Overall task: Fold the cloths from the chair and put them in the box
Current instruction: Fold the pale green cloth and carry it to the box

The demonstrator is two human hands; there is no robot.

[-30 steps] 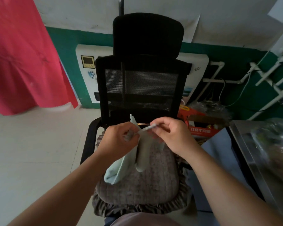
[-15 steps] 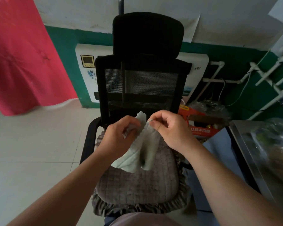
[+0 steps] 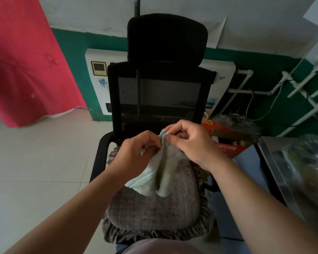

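2 hands work 1 cloth above a chair. The left hand has its fingers curled round a bunched part of the cloth, and the right hand pinches the cloth's top corner between thumb and forefinger, the other fingers curled. The 2 hands are close together, almost touching at the cloth's upper edge.

The cloth is pale green with a thin blue stripe near 1 edge. It hangs from the hands in 2 loose folds, its lower end over the middle of the seat; whether it touches the cushion cannot be told.

The chair is black, with 1 mesh back and 1 padded headrest above it. 1 grey quilted cushion with a ruffled edge covers the seat. 1 black armrest shows at the seat's left edge.

Right of the chair, near its back right corner, sits 1 orange box with printed lettering, its top open and small items inside, too dim to name. 1 crumpled clear plastic bag lies just behind it. 1 steel surface runs along the frame's right side with blurred plastic on top.

Behind the chair stands 1 white wall unit with 1 small yellow-framed panel. 1 red curtain hangs at left above the tiled floor. White pipes cross the green wall at right.
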